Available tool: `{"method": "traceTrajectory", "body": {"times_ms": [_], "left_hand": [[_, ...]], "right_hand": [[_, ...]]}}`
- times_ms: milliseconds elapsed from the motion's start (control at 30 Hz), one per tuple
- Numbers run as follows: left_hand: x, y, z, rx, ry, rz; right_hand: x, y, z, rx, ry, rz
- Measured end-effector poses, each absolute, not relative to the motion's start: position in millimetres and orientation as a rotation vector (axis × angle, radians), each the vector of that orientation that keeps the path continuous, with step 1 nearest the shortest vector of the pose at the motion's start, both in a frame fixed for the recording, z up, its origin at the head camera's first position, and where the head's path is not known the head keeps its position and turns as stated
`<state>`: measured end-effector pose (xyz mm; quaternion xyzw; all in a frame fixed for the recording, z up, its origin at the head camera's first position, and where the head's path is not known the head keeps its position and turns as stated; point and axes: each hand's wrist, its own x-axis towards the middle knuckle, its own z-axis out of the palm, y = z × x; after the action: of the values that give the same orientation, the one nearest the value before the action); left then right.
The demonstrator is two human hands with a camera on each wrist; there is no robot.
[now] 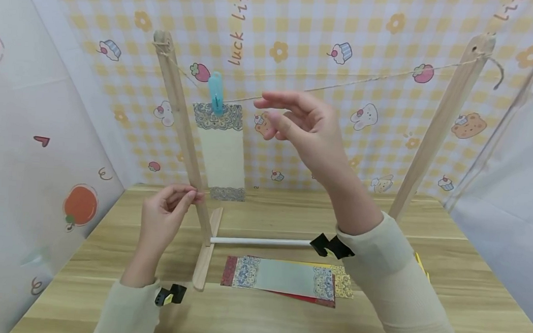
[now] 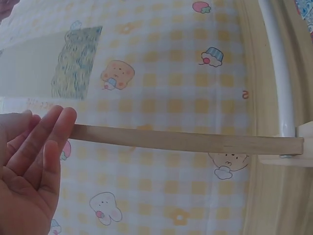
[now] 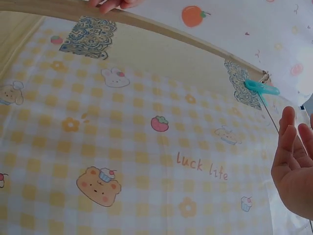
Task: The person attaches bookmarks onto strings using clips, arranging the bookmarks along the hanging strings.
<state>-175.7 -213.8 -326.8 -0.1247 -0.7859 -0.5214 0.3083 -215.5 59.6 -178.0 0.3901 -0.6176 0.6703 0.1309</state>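
Note:
A cream card (image 1: 223, 159) with blue patterned lace-like ends hangs upright from a twine line (image 1: 368, 80). The light-blue clothespin (image 1: 216, 93) clips its top edge to the twine. My right hand (image 1: 312, 131) is raised to the right of the clothespin, fingers loosely bent, with nothing in it; the right wrist view shows that hand (image 3: 296, 171) apart from the clothespin (image 3: 261, 87). Lower down, my left hand (image 1: 163, 213) is beside the left wooden post (image 1: 180, 105), close to the card's bottom end. Its fingers (image 2: 41, 142) are relaxed and hold nothing.
A right wooden post (image 1: 448, 111) carries the twine's other end. Between the posts' feet runs a white rod (image 1: 262, 241). In front of it, several patterned cards lie stacked, a pale blue-grey card (image 1: 284, 277) on top. Something yellow (image 1: 422, 265) shows partly behind my right sleeve.

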Motion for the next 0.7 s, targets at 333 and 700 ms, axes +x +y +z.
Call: {"method": "traceTrajectory", "body": {"times_ms": [333,700], "left_hand": [[-168,-211,-343,-0.319,-2.132,-1.425],[-159,-202,-351,-0.291,-2.277,-1.366]], "right_hand": [[-207,81,-198,1.082,-1.853,1.890],[-204,119,-225,0.885,-2.038,1.641]]}}
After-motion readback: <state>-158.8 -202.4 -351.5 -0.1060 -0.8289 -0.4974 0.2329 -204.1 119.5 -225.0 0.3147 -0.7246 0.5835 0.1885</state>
